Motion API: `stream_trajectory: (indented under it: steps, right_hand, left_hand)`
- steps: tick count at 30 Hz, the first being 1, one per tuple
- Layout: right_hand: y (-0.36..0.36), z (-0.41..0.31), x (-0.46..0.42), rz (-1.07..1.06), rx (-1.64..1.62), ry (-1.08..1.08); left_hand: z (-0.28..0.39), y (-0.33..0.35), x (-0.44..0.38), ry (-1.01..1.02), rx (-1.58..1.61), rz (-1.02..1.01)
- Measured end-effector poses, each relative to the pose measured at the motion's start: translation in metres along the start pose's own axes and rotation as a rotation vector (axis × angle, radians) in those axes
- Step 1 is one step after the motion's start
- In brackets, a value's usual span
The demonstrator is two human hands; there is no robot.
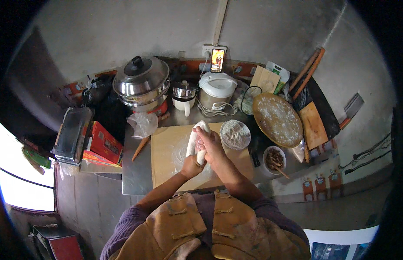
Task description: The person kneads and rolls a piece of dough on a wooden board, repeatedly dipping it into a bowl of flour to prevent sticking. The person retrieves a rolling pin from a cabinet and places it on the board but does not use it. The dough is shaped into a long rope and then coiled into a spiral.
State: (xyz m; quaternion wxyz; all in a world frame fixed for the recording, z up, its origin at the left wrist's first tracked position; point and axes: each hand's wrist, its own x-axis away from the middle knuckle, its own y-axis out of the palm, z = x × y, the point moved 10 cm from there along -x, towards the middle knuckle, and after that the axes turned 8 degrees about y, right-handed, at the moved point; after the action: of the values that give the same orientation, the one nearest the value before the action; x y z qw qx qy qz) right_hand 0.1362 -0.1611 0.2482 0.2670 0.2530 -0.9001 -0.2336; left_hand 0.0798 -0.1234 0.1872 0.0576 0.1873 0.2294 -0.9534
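Note:
A thick loop or folded rope of white dough [192,143] is held up above a floured wooden board [164,156]. My left hand [192,166] grips its lower end. My right hand [209,143] holds the dough's right side, its fingers closed round it near the top. Part of the dough is hidden by my fingers. Just right of my right hand stands a bowl of flour [235,134]. Farther right is a white bowl of brown chopped filling [275,159] with a wooden-handled utensil [282,172] in it.
A wooden rolling pin [141,148] and plastic bag [143,124] lie left of the board. Behind stand a steel steamer [141,83], a small pot [184,94] and a rice cooker [217,86] with a phone [217,60] above. A floured round tray [277,120] leans at right.

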Motion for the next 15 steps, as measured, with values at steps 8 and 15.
stream_trajectory:
  steps: [8, 15]
  right_hand:
    - [0.007, -0.01, 0.008, 0.051, 0.34, -0.188]
    - [0.003, -0.004, 0.007, 0.113, 0.218, -0.119]
  left_hand:
    - [0.006, 0.004, -0.008, -0.074, 0.234, 0.024]
    - [-0.019, 0.016, 0.004, -0.016, 0.161, 0.017]
